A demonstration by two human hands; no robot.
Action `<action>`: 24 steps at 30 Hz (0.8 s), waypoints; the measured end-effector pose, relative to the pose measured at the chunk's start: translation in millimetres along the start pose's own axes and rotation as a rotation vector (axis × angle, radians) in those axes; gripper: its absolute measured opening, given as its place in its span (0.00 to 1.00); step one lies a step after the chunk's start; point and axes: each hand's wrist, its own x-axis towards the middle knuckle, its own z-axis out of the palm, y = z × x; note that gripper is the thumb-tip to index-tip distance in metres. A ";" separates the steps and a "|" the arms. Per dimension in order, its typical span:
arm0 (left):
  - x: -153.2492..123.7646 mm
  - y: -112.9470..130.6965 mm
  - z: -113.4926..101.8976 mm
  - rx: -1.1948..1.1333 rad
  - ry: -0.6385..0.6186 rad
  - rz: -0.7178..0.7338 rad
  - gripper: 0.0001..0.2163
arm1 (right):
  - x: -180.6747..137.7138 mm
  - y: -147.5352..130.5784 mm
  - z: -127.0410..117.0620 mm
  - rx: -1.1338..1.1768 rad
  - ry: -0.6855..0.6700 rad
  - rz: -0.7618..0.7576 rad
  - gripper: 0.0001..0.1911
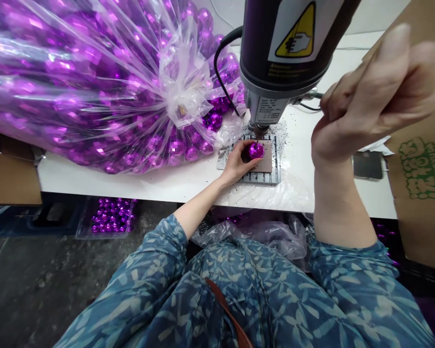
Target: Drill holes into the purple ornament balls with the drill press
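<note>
My left hand (pixel 235 163) is closed round a shiny purple faceted ball (pixel 255 151), thumb and fingers on its sides. The ball rests on a small brown board (pixel 264 164) on the slotted metal base (pixel 276 176) of a bench drill press (pixel 286 72). The drill bit (pixel 257 140) comes down at the top of the ball; whether it has entered cannot be made out. Raised at the right, my right hand (pixel 377 92) is wrapped round the drill press's feed lever (pixel 316 95), most of which is hidden by the fingers.
A large clear plastic bag (pixel 105 87) full of purple balls covers the left of the white table (pixel 166 186). A phone (pixel 368 165) and a cardboard box (pixel 420 145) are at the right. Below the table stands a clear bin (pixel 112 217) of purple balls. Dark shavings surround the base.
</note>
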 end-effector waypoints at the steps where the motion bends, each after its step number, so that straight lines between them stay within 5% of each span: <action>1: -0.2 -0.1 0.1 -0.003 0.002 0.002 0.27 | -3.9 3.2 -0.7 0.001 0.003 0.002 0.45; 7: -0.3 -3.1 1.4 -0.005 0.013 -0.010 0.27 | -14.4 25.4 -4.5 -0.002 -0.011 -0.005 0.50; 19: 0.0 -4.2 1.1 -0.037 0.003 -0.027 0.28 | -35.7 90.5 -23.0 -0.195 0.016 -0.024 0.47; 24: -0.2 -6.0 2.2 -0.050 0.007 -0.005 0.28 | -39.2 85.7 -20.2 -0.128 -0.022 -0.085 0.48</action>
